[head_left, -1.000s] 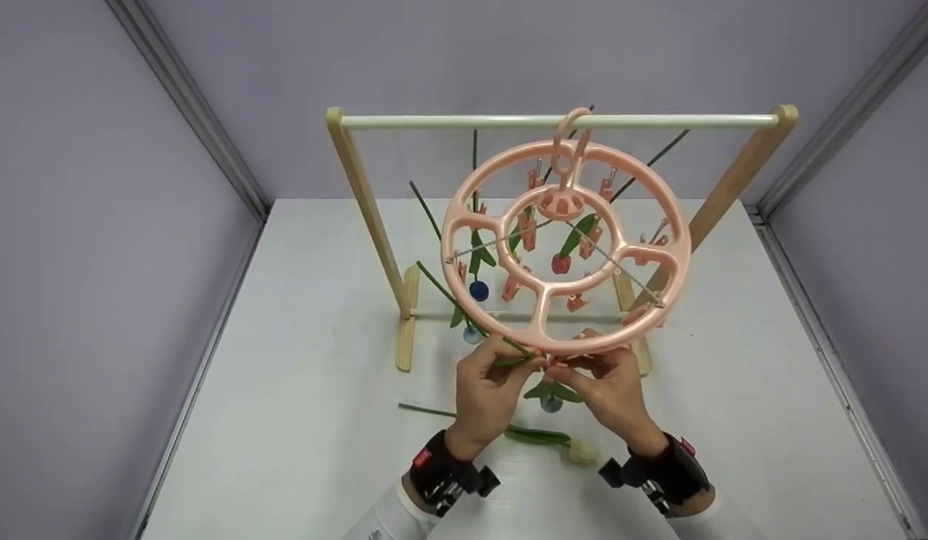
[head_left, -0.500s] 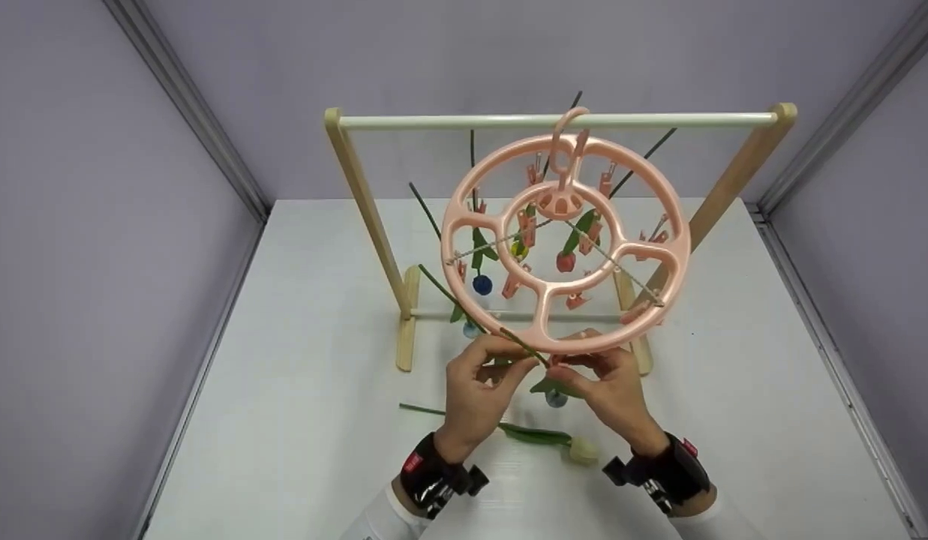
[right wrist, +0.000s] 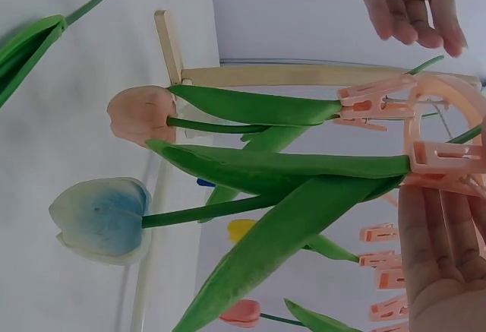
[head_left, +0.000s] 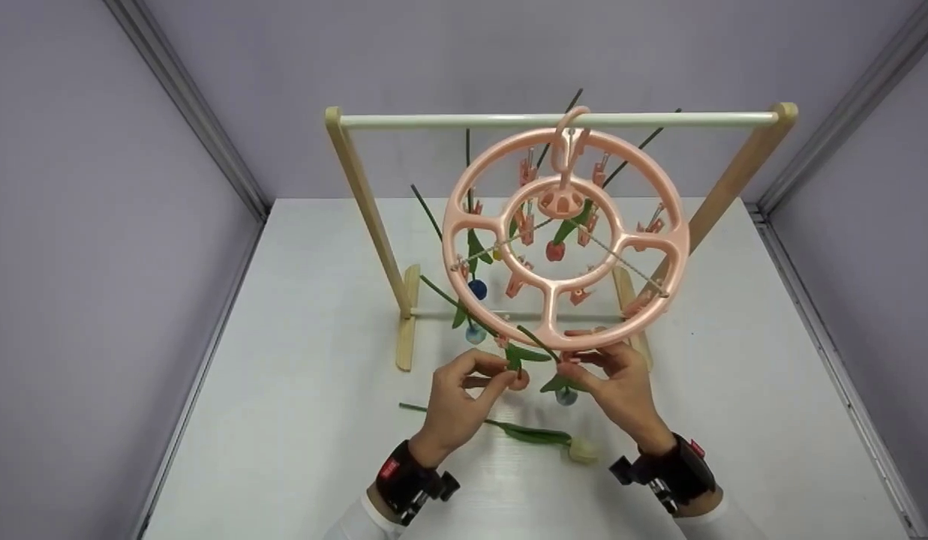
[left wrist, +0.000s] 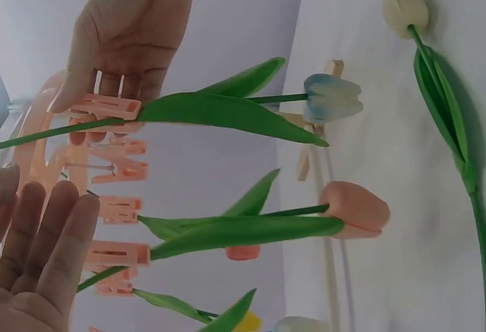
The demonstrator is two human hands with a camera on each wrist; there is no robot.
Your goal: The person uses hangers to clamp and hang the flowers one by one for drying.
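Note:
A round peach clip hanger (head_left: 551, 340) hangs by its hook from the white rod (head_left: 433, 120) of a wooden rack. Several tulips hang head down from its clips. At the near rim, a pink tulip (head_left: 518, 379) (left wrist: 353, 207) and a pale blue tulip (head_left: 566, 395) (left wrist: 332, 96) each hang from a clip. My left hand (head_left: 482, 379) is just beside the pink tulip with its fingers (left wrist: 53, 233) straight, holding nothing. My right hand (head_left: 595, 369) rests its fingers (right wrist: 437, 226) against the clip (left wrist: 102, 106) that holds the blue tulip's stem.
A white tulip (head_left: 581, 450) (left wrist: 402, 5) with a long green stem lies on the white table (head_left: 298, 420) just in front of my hands. The rack's wooden feet (head_left: 407, 326) stand behind the hanger. Grey walls close in the table on three sides.
My left hand has let go of the green stem and drawn back toward me. The hanger's near rim has swung away a little, and the pink tulip now hangs free.

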